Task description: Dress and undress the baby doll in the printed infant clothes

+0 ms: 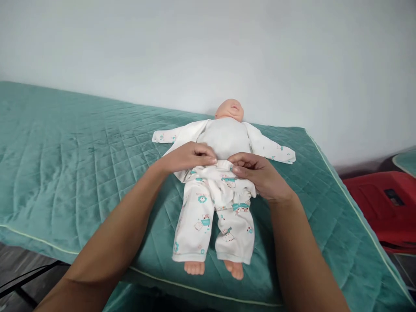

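A baby doll (227, 109) lies on its back on a green quilted cover (97, 173), head toward the wall and feet toward me. It wears white printed pants (198, 216) and a white jacket (271, 146) spread open at the front, arms stretched out sideways. My left hand (191, 156) pinches the waistband of the pants near the middle of the belly. Opposite it, my right hand (256, 172) grips the same waistband between thumb and fingers. The doll's bare toes (195, 267) stick out below the pant cuffs.
A pale wall (162, 52) rises behind the cover's far edge. To the right stands a red plastic object (380, 203), lower than the bed. A dark metal bar (29, 277) and grey floor show at the lower left.
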A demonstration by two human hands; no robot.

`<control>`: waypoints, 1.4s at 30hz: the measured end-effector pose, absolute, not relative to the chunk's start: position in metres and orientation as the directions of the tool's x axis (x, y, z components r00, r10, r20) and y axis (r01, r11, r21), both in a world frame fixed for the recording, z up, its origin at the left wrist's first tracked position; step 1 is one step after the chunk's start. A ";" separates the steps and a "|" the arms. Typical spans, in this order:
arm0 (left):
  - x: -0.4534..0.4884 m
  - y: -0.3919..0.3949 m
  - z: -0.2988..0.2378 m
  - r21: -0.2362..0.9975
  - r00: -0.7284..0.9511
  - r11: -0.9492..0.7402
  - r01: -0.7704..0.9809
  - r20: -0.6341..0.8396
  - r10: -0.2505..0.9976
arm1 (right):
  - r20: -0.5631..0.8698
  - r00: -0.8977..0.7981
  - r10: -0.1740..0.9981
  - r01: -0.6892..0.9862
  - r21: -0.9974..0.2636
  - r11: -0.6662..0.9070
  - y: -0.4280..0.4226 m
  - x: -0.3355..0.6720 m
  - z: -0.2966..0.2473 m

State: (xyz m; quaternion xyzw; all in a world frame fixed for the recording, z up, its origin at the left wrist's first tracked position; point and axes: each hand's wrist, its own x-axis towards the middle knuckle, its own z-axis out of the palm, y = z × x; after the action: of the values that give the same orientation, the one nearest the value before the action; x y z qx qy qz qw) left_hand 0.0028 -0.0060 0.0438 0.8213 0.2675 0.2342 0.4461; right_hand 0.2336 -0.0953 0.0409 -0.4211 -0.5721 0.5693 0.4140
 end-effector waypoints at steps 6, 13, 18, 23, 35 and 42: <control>-0.011 -0.004 0.036 0.877 0.807 -0.439 0.194 0.112 0.580 | -0.008 -0.225 0.974 -0.020 -1.000 -0.013 -0.091 0.222 0.040; 0.000 -0.012 0.028 0.911 0.741 -0.405 0.076 0.220 0.634 | 0.019 -0.184 0.983 -0.007 -1.000 0.018 -0.090 0.216 0.040; 0.004 -0.014 0.017 0.931 0.599 -0.363 0.039 0.269 0.755 | 0.028 -0.171 0.985 -0.025 -0.999 0.024 -0.089 0.216 0.038; 0.007 -0.014 0.011 0.918 0.483 -0.397 -0.012 0.353 0.801 | 0.020 -0.188 0.982 -0.067 -0.998 0.008 -0.090 0.215 0.037; 0.013 0.001 -0.002 0.935 0.067 -0.108 -0.336 0.139 0.988 | 0.022 0.045 0.999 -0.152 -0.988 0.028 -0.084 0.256 0.036; 0.011 0.004 -0.004 0.930 0.136 0.038 -0.365 0.014 0.991 | 0.039 0.258 0.965 -0.224 -0.970 0.099 -0.067 0.258 0.016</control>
State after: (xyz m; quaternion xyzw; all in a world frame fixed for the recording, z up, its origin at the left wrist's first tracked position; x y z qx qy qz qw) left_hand 0.0115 0.0042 -0.0044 0.4277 0.3655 0.5461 0.6207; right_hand 0.2576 -0.0667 0.0164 -0.4789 -0.3873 0.4703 0.6321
